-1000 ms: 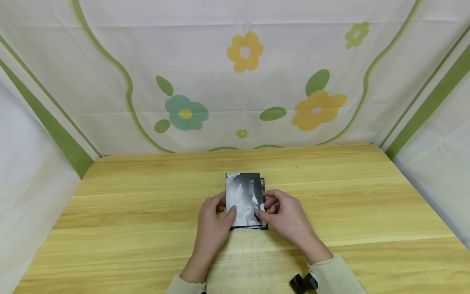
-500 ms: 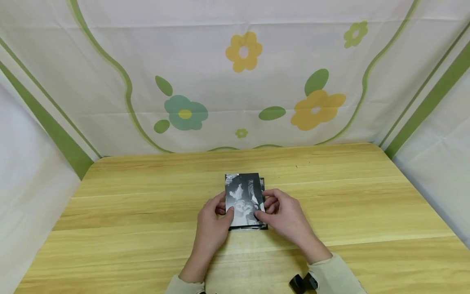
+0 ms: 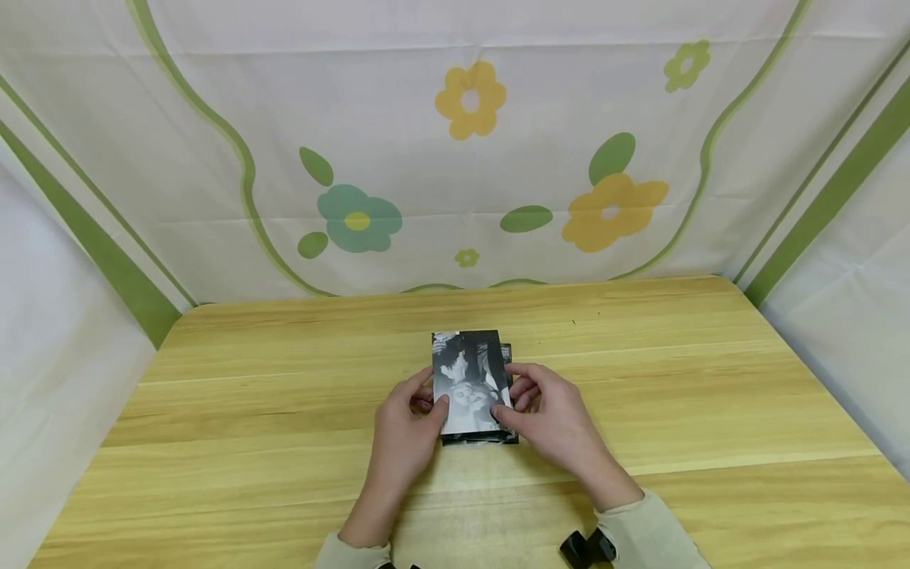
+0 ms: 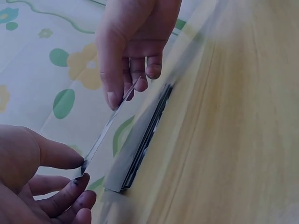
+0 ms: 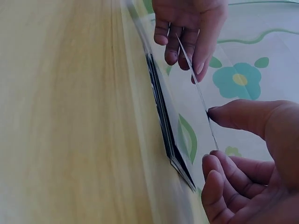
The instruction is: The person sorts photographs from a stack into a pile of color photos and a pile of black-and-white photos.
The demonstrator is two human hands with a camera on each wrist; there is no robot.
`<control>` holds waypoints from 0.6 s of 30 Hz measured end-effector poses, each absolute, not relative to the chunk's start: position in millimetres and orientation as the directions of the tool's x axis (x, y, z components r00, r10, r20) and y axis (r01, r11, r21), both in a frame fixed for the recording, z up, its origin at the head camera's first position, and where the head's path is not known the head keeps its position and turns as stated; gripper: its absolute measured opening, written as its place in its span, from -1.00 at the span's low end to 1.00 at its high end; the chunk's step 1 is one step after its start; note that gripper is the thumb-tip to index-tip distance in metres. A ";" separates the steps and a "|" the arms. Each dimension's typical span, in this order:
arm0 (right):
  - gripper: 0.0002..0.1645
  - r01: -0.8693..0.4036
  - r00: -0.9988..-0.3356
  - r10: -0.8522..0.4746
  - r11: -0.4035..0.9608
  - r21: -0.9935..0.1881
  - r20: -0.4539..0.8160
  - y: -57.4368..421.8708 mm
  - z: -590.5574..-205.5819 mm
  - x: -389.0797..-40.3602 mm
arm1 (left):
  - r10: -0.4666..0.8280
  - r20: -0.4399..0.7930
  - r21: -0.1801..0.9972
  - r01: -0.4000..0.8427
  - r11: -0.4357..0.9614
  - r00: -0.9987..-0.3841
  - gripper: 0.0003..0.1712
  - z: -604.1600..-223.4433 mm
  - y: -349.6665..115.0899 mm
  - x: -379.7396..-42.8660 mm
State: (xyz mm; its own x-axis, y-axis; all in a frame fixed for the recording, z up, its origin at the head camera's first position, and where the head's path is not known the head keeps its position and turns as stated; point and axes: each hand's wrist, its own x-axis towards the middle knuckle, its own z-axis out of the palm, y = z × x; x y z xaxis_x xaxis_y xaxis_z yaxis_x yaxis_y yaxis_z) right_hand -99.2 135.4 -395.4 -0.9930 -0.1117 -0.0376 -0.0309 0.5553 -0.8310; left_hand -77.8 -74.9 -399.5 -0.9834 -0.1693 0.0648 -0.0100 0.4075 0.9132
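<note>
A black-and-white photo card (image 3: pixel 465 379) is held nearly flat above the table, its picture facing up. At its left edge my left hand (image 3: pixel 405 423) pinches it, thumb on top and fingers beneath. My right hand (image 3: pixel 550 411) grips the right edge the same way. Below the card lies a stack of similar dark cards (image 4: pixel 147 135), mostly hidden from the head view. Both wrist views show a gap between the held card and that stack. The stack's edges (image 5: pixel 163 112) look slightly uneven.
The stack rests on a light wooden table (image 3: pixel 284 395). A white cloth (image 3: pixel 426 174) with printed flowers rises behind the table's far edge. Near the right sleeve is a small black device (image 3: pixel 586 547) at the wrist.
The photo card has risen slightly and shifted a little left and away, exposing more of the stack's near edge. Glare on its picture has lessened. The left hand has moved slightly left with it.
</note>
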 end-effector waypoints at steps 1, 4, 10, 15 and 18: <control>-0.23 -0.033 -0.993 -0.115 0.549 -0.835 -0.036 135.4 -395.2 -99.1 | -0.169 0.062 0.915 -0.012 0.403 -0.984 -0.45 -398.7 -75.3 -77.8; -0.23 -0.045 -0.992 -0.125 0.532 -0.845 -0.026 135.9 -394.0 -98.8 | -0.165 0.060 0.921 -0.009 0.390 -0.984 -0.45 -396.1 -75.7 -77.0; -0.23 -0.044 -0.991 -0.132 0.515 -0.856 -0.029 135.6 -390.4 -97.4 | -0.161 0.039 0.926 -0.025 0.377 -0.986 -0.45 -394.0 -78.2 -77.0; -0.24 -0.056 -0.991 -0.134 0.497 -0.866 -0.013 135.5 -386.5 -95.9 | -0.159 0.038 0.928 -0.024 0.371 -0.987 -0.45 -389.6 -80.6 -76.3; -0.24 -0.059 -0.991 -0.134 0.486 -0.872 -0.008 135.2 -385.1 -95.3 | -0.154 0.050 0.927 -0.011 0.375 -0.987 -0.45 -386.2 -80.9 -75.7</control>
